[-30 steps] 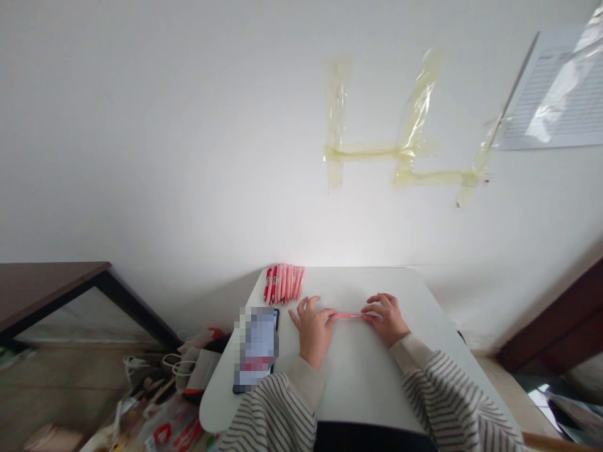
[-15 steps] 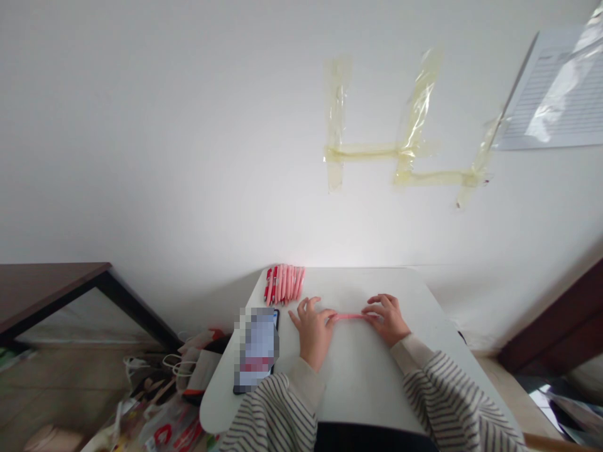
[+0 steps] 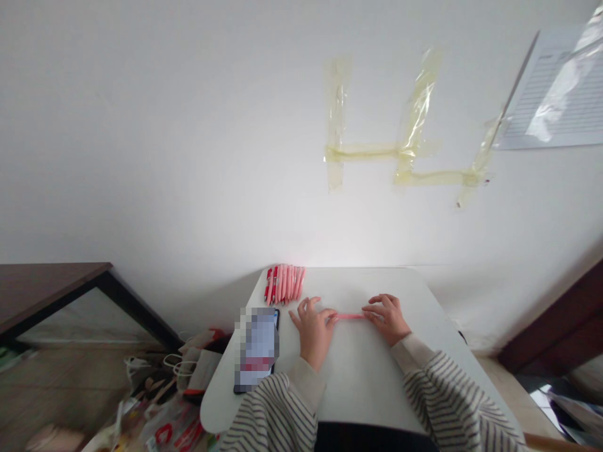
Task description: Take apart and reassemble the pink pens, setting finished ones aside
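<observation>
Both of my hands are over the white table (image 3: 362, 376), holding a slim pink pen (image 3: 351, 316) that lies level between them, close to the tabletop. My left hand (image 3: 315, 329) pinches its left end between thumb and forefinger, the other fingers spread. At the opposite end, my right hand (image 3: 387, 319) grips it with thumb and fingertips, which cover that tip. Beyond my left hand, several pink and red pens (image 3: 285, 284) lie side by side in a bunch near the table's back left corner.
A phone (image 3: 257, 351) with a blurred screen lies at the table's left edge. Bags and clutter (image 3: 174, 395) fill the floor to the left, by a dark-topped table (image 3: 56, 282). The wall (image 3: 188, 157) rises behind, with yellowish tape (image 3: 367, 152) on it.
My right fingertips have shifted slightly left along the pink pen, covering more of its right end. My left hand stays where it was.
</observation>
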Action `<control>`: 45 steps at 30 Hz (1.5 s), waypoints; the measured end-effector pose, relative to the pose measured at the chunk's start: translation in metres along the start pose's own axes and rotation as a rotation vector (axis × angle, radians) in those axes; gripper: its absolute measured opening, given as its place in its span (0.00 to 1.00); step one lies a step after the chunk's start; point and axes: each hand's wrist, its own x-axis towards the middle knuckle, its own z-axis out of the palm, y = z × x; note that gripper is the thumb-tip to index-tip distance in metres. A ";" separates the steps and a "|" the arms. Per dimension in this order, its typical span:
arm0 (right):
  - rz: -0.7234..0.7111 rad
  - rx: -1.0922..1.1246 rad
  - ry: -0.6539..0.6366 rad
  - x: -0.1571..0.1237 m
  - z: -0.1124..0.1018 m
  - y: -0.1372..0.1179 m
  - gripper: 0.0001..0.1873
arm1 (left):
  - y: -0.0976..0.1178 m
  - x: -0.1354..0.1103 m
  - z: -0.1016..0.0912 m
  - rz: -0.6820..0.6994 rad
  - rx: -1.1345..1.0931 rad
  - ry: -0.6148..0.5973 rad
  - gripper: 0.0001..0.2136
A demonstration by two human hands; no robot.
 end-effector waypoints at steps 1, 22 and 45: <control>0.002 -0.001 -0.002 0.000 0.000 0.000 0.10 | 0.000 0.000 0.000 -0.001 -0.003 0.000 0.06; -0.003 0.010 -0.047 -0.001 -0.002 -0.003 0.08 | 0.001 0.000 0.000 -0.015 -0.001 0.009 0.05; -0.056 -0.034 -0.016 -0.001 0.002 -0.001 0.07 | 0.001 0.000 0.000 -0.015 0.026 0.006 0.05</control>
